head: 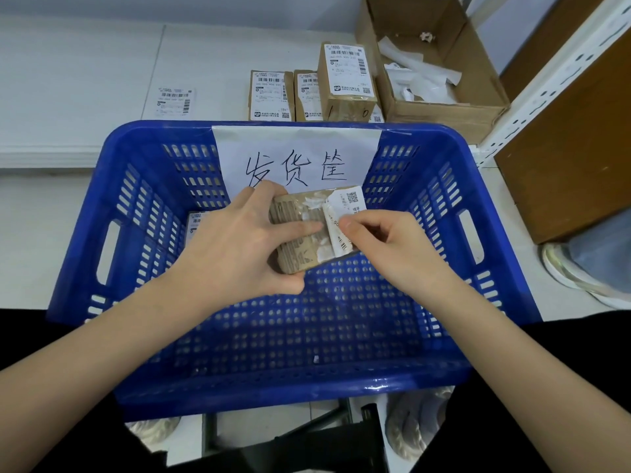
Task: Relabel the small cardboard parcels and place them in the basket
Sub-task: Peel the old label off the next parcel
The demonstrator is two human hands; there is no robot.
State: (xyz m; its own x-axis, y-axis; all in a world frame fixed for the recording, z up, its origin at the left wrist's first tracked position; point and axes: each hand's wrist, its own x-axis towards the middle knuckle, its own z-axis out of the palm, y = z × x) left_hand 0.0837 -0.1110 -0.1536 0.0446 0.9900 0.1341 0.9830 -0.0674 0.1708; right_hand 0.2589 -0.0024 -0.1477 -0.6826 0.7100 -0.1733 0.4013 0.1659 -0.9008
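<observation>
Held above the blue basket (pixel 426 213) in the left hand (pixel 239 247): a small cardboard parcel (pixel 300 230), thumb under its near edge, fingers curled over the far edge, index finger laid straight along the top face. Pinched between thumb and forefinger of the right hand (pixel 386 244): the old label (pixel 341 220), partly peeled and folded up, torn white scraps left on the bare cardboard beside it. Remaining right fingers curled under and mostly out of sight. Print on the peeled label too small to read, apart from a QR square and some barcode bars. Inside the basket, against its left wall, a second labelled parcel (pixel 196 221), largely hidden behind the left hand, only a corner of its label showing. Taped over the basket's far rim, a white paper sign (pixel 297 155) with handwritten characters, its lower edge covered by the held parcel. Beyond the basket, on the white shelf (pixel 85 80): a row of labelled parcels (pixel 271 95), lower parts cut off by the basket rim, the tallest one (pixel 346 80) on the right; a loose label sheet (pixel 174 102) lying flat well to the left. Far right, an open cardboard box (pixel 437 107) with crumpled white paper strips inside. Bottom of the frame dark, details unclear.
</observation>
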